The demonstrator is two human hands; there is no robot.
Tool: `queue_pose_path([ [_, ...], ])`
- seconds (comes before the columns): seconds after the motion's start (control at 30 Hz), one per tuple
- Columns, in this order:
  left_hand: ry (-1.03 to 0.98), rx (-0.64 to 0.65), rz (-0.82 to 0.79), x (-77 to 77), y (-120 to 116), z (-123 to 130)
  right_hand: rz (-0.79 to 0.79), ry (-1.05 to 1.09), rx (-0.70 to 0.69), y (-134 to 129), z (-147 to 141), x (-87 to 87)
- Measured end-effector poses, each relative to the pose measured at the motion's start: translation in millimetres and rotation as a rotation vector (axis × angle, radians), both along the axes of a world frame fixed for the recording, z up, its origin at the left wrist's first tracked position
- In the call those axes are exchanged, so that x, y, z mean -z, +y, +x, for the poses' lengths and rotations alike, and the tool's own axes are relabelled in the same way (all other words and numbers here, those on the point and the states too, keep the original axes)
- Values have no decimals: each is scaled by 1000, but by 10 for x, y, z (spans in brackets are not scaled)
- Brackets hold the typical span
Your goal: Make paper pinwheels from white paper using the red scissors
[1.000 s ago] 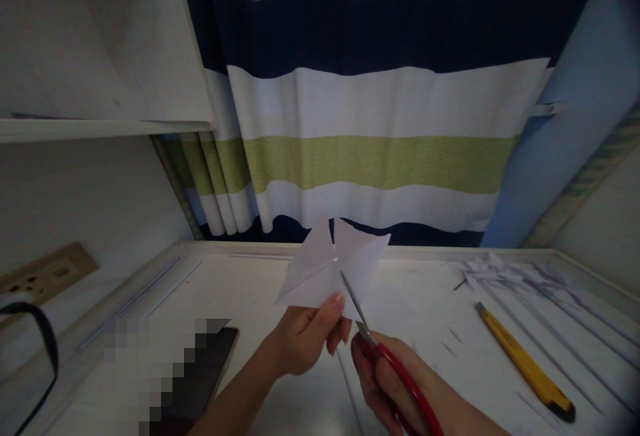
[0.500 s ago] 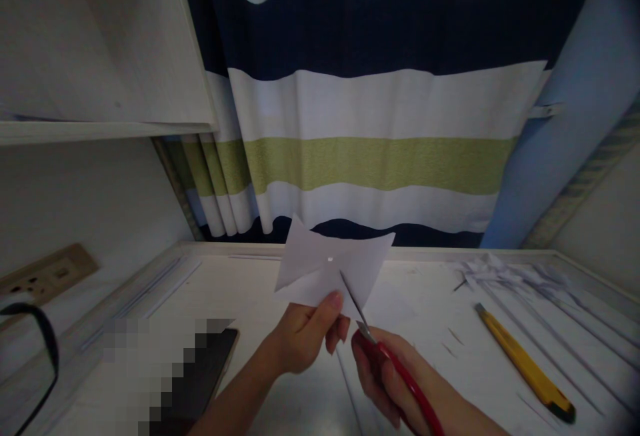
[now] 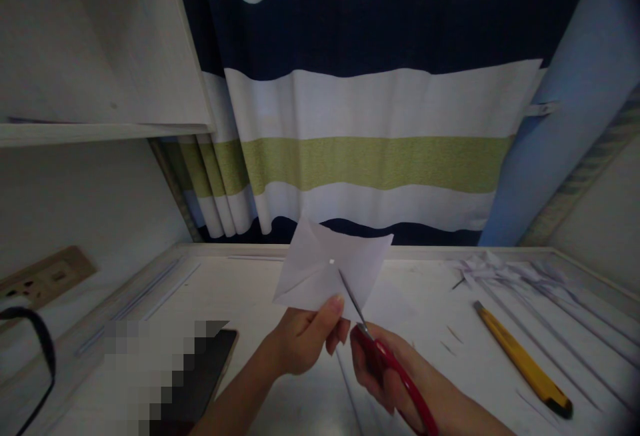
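Observation:
My left hand (image 3: pixel 313 336) pinches the lower edge of a white sheet of paper (image 3: pixel 357 249) between thumb and fingers, holding it up above the desk. The paper has creases and a small hole near its middle. My right hand (image 3: pixel 387 373) is closed around the red handles of a pair of scissors (image 3: pixel 413 393). Their metal blades point up and left across the paper, with the tip just below and right of the hole. The blades look closed together.
A yellow utility knife (image 3: pixel 523 359) lies on the white desk (image 3: pixel 240 296) at right. Behind it are crumpled paper scraps (image 3: pixel 493 268) and long thin strips. A dark phone-like device (image 3: pixel 213 369), partly pixelated, lies at left. A socket panel (image 3: pixel 50 276) and black cable (image 3: pixel 47 343) are farther left.
The scissor blades have closed together. The paper has tilted slightly, showing more of its left part. Both hands stay almost in place.

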State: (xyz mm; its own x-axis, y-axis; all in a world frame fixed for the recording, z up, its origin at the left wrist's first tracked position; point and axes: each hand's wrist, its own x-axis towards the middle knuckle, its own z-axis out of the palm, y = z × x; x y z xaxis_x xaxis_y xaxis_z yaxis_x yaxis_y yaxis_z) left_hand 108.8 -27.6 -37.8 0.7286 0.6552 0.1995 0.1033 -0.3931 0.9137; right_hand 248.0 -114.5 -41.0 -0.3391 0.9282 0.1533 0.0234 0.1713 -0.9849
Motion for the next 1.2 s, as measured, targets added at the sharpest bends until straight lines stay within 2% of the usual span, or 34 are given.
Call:
queue_pose_path([
  [0.2,7,-19,26,-4,-8,6,-93,-9,73,-7,18,78],
  [0.33,38,-12,36,-12,-11,1,-112,14,66,-10,24,117],
  [0.63,20,-24,-20,-9,0,-5,-71,-32,94,-11,-31,2],
  [0.73,16,-27,-42,-33,-14,-4,-68,-27,63,-2,-15,-3],
  [0.87,34,-5,-35,-36,-24,-7,-28,-28,34,19,2,-7],
  [1.0,29,-11,-22,-24,-27,-8,-33,-54,63,19,-13,-51],
  [1.2,38,0,22,-49,-30,-5,-73,14,76,4,9,33],
])
